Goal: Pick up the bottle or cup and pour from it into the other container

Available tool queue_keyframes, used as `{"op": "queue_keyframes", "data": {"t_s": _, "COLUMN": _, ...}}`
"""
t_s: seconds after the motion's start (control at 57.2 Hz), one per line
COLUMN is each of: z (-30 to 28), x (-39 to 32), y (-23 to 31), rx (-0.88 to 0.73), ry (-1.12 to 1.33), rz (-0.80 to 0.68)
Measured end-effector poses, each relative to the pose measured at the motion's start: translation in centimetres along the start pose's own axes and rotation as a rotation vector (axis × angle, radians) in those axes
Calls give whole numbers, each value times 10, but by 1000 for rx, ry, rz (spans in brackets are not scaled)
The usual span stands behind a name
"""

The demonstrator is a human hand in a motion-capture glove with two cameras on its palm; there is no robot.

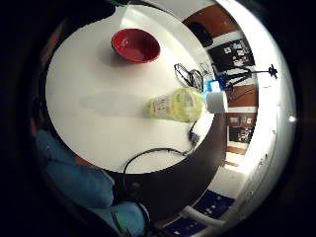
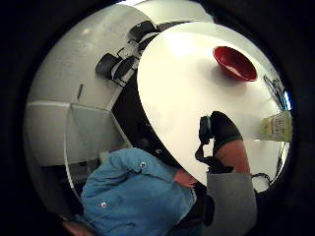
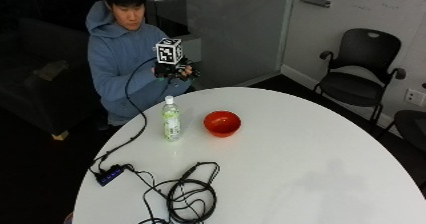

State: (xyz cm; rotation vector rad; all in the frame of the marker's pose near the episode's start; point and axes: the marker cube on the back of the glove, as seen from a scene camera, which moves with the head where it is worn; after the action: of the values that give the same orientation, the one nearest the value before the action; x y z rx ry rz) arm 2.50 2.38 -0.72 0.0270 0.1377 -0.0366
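A clear bottle (image 3: 171, 120) with a white cap and a green label stands upright on the round white table (image 3: 299, 159), near the person's side. Just beside it sits a red bowl (image 3: 221, 123). My gloved right hand (image 3: 174, 71) is raised in front of the person's chest, above and behind the bottle, well clear of the table and holding nothing. From the palm, the bottle (image 1: 175, 105) and bowl (image 1: 135, 45) show far below. One finger (image 2: 224, 140) juts out relaxed over the table, with the bowl (image 2: 234, 63) and bottle (image 2: 276, 126) beyond it.
A coil of black cables (image 3: 190, 194) and a small black hub (image 3: 110, 175) lie on the table's near left part. A cable runs from the hub up to the hand. Black chairs (image 3: 359, 79) stand beyond the table at right.
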Motion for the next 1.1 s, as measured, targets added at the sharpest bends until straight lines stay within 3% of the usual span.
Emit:
{"op": "queue_keyframes", "data": {"t_s": 0.052, "z": -2, "x": -4, "y": 5, "rx": 10, "ry": -89, "rz": 91}}
{"op": "queue_keyframes", "data": {"t_s": 0.629, "z": -12, "x": 94, "y": 87, "rx": 352, "ry": -153, "rz": 299}}
{"op": "queue_keyframes", "data": {"t_s": 1.014, "z": 36, "x": 161, "y": 116, "rx": 592, "ry": -454, "rz": 334}}
{"op": "queue_keyframes", "data": {"t_s": 1.102, "z": 48, "x": 175, "y": 107, "rx": 691, "ry": -519, "rz": 510}}
